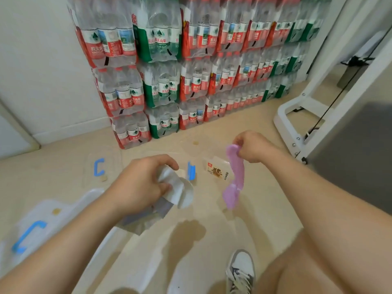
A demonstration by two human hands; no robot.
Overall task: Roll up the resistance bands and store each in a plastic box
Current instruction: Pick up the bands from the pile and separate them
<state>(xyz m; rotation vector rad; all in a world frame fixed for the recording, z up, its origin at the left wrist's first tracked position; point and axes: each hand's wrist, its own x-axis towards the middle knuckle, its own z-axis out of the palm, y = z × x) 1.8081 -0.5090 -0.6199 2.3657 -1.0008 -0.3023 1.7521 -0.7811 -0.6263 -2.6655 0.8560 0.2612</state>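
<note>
My right hand (pixel 253 147) pinches the top end of a purple resistance band (pixel 234 177), which hangs loose above the floor. My left hand (pixel 141 183) grips a crumpled white band or wrapper (pixel 178 187) over a clear plastic box (pixel 146 219) whose shape is blurred. A clear lid with a blue latch (pixel 27 234) lies at the lower left. Another clear box with a blue clip (pixel 99 167) sits on the floor farther back, and one more blue clip (pixel 191 171) shows just beyond my left hand.
Shrink-wrapped packs of water bottles (pixel 191 71) are stacked against the back wall. A white metal frame (pixel 301 115) and a grey panel (pixel 350 162) stand at right. A labelled clear packet (pixel 216 169) lies on the beige floor. My shoe (pixel 240 270) and knee are at the bottom.
</note>
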